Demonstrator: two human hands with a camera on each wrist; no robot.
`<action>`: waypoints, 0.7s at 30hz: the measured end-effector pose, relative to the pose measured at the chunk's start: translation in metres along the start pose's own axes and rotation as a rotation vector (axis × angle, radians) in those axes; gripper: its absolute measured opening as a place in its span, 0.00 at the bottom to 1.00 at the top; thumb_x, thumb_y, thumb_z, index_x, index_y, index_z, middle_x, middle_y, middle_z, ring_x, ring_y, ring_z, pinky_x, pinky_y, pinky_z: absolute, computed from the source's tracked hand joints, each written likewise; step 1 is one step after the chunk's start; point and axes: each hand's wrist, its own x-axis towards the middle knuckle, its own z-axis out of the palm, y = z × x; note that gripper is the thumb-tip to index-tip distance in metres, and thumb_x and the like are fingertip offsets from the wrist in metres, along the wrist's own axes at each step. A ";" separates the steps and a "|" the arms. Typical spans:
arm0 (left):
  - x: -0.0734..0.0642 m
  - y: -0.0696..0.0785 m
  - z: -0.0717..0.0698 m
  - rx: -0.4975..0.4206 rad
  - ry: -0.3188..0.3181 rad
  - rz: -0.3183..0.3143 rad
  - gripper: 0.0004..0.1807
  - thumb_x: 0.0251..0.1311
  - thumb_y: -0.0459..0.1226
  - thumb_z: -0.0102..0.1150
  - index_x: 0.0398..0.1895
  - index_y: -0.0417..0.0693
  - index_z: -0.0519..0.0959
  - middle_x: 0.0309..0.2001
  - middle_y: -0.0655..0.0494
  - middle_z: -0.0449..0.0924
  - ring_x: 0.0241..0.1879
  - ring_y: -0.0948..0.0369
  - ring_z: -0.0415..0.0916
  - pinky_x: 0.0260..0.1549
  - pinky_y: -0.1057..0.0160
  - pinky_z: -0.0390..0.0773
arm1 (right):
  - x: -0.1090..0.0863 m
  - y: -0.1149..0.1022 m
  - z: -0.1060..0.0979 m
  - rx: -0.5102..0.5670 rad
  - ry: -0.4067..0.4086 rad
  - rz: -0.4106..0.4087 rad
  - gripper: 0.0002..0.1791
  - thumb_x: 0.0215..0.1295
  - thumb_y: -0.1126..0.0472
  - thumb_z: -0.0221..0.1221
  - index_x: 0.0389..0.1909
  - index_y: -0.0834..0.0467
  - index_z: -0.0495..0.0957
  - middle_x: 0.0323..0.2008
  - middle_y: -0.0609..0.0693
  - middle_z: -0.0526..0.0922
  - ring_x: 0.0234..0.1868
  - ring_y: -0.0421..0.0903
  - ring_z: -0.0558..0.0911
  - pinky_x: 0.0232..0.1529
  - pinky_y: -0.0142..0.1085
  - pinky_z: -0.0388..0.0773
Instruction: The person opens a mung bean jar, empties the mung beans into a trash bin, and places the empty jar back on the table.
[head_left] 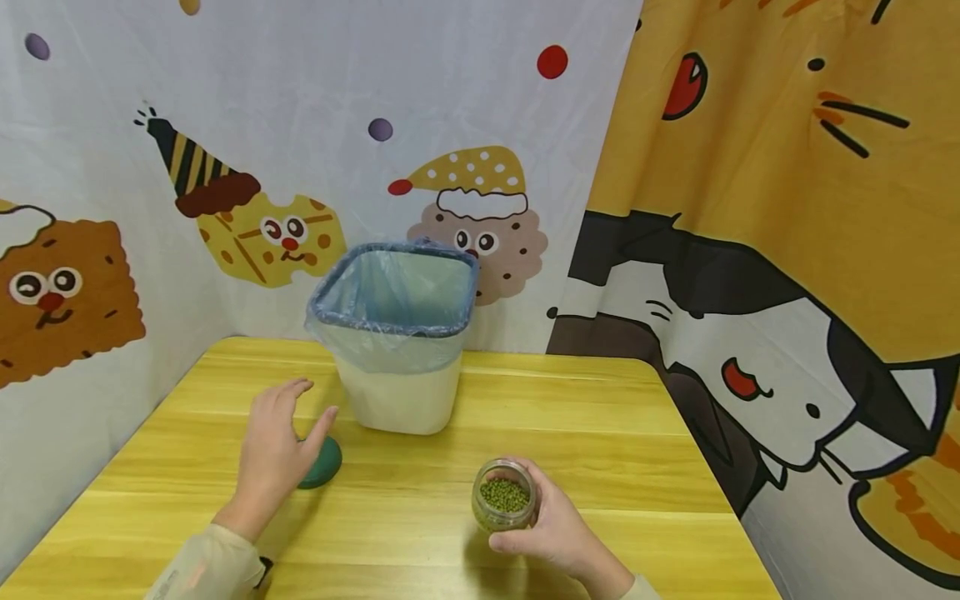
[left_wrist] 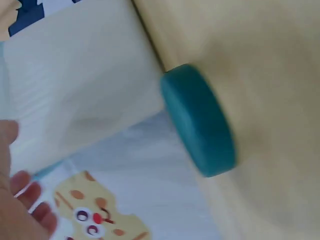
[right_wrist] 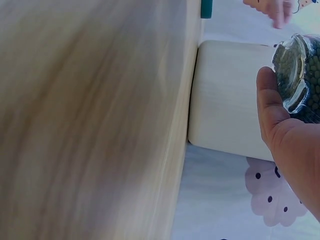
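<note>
My right hand [head_left: 557, 533] grips a small clear glass jar [head_left: 489, 520] from its right side, thumb in front. Its mouth is uncovered, and green mung beans [head_left: 504, 495] show inside. A shadow below suggests the jar is held off the table. In the right wrist view, the jar [right_wrist: 292, 75] is cut by the frame edge. My left hand [head_left: 277, 446] hovers with fingers spread over a dark green round lid [head_left: 324, 463], partly hiding it. The left wrist view shows the lid [left_wrist: 197, 122] on the table, apart from the fingers.
A cream waste bin [head_left: 401, 396] with a blue rim [head_left: 375, 325] and a clear plastic liner stands at the table's back. The yellow wooden table [head_left: 600, 450] ends at a cartoon-printed curtain [head_left: 465, 75] behind and to the right.
</note>
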 end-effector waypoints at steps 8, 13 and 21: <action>0.049 0.036 -0.006 0.034 0.274 0.446 0.32 0.80 0.53 0.56 0.65 0.31 0.79 0.62 0.33 0.83 0.64 0.34 0.78 0.67 0.40 0.74 | -0.001 -0.002 -0.002 -0.007 0.020 -0.025 0.50 0.53 0.69 0.78 0.77 0.57 0.64 0.70 0.64 0.75 0.64 0.48 0.82 0.67 0.34 0.80; 0.081 0.053 -0.007 0.078 0.238 0.530 0.28 0.80 0.49 0.58 0.68 0.33 0.79 0.63 0.35 0.83 0.67 0.36 0.78 0.70 0.39 0.75 | 0.000 -0.007 -0.007 -0.020 0.031 -0.033 0.50 0.54 0.69 0.77 0.77 0.57 0.64 0.70 0.66 0.75 0.63 0.48 0.83 0.66 0.33 0.80; 0.089 0.065 0.015 0.146 0.320 0.477 0.21 0.62 0.34 0.76 0.58 0.40 0.87 0.53 0.39 0.89 0.58 0.37 0.84 0.63 0.36 0.80 | 0.010 -0.052 -0.045 -0.151 0.198 -0.021 0.49 0.54 0.66 0.79 0.76 0.52 0.67 0.68 0.58 0.78 0.60 0.47 0.84 0.59 0.35 0.85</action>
